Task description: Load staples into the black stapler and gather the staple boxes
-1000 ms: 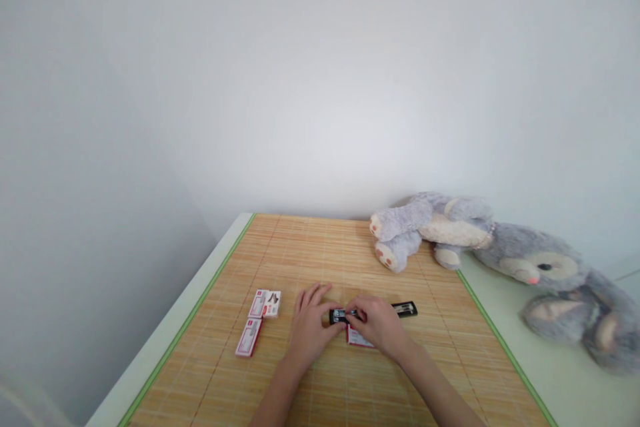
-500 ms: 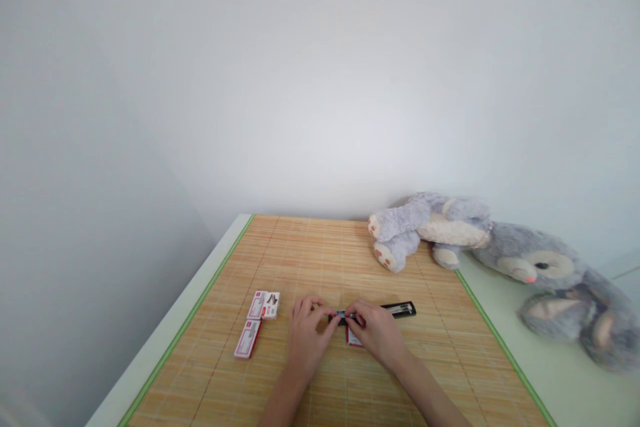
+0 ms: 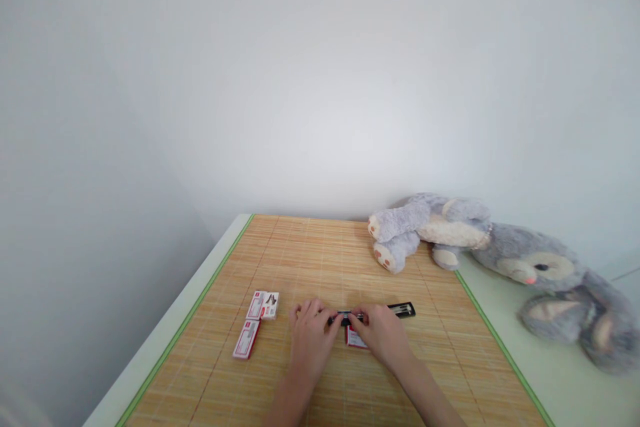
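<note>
An opened black stapler lies across the mat, its visible right part showing a metal strip inside. Thumb and fingers of my left hand close on the stapler's left end. Close by, my right hand pinches the stapler near its middle and covers part of it. Between the fingertips a short stretch of the stapler shows; whether a row of staples sits there is too small to tell. Just below it, partly under my right hand, is a red-and-white box.
Several small red-and-white boxes stand to the left: a staple box, another labelled box, and one picturing a stapler. A grey plush rabbit lies at the back right, past the edge of the bamboo mat. A wall rises behind.
My fingers have shifted slightly along the stapler, the left fingers curling closer over its end. The bluish bit between my fingertips shows less. The boxes and plush rabbit stay put.
</note>
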`<state>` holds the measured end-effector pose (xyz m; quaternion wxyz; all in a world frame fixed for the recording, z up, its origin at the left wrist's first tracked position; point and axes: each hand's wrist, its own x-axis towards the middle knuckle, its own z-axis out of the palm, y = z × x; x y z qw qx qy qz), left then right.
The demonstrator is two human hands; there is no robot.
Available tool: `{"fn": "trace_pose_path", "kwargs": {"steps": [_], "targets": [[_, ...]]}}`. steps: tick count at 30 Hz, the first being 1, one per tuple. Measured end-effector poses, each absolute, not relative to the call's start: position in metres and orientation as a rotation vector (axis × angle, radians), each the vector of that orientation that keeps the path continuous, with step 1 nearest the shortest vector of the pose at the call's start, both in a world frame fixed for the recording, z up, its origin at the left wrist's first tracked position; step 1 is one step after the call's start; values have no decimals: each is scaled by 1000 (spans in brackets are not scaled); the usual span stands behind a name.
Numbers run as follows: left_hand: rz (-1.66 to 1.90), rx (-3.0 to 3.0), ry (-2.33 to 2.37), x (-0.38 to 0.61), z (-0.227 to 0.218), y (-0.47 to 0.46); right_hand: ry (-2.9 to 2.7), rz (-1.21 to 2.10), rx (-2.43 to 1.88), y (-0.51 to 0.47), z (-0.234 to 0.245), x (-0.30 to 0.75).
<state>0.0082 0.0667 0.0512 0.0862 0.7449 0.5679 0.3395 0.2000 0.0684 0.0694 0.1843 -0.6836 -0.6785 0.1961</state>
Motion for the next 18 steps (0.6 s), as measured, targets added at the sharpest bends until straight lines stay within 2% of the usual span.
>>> {"fn": "trace_pose_path", "kwargs": {"steps": [18], "targets": [[1046,2012,1747,12,30,65,-1454,862,-1784,74,41,193]]}}
